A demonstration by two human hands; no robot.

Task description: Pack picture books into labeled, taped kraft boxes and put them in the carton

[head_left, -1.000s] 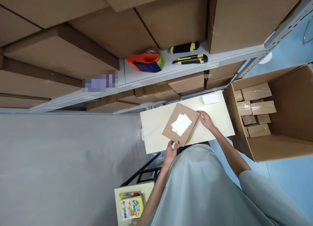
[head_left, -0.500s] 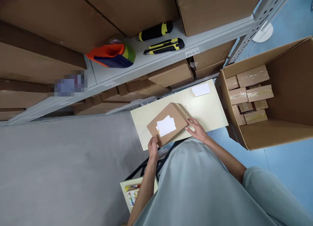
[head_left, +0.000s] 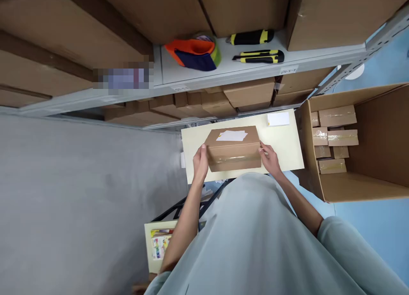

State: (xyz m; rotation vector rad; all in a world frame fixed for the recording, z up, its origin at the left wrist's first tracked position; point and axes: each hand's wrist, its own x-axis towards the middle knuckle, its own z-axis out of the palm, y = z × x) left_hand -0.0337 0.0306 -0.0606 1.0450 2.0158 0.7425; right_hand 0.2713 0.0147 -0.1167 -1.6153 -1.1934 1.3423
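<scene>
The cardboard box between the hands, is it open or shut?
Shut: the cardboard box has its flaps closed, with clear tape along the seam.

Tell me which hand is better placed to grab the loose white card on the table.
Right, probably. The right hand grips the box at the end nearest the white card; the left hand holds the far end, with the box in between.

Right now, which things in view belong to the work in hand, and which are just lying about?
In hand: small cardboard box with white slips on top, gripped at its ends by the left hand and right hand, at the cream table.

Lying about: white card, open carton of taped parcels, black utility knife, yellow utility knife, orange tape dispenser, colourful booklet.
</scene>
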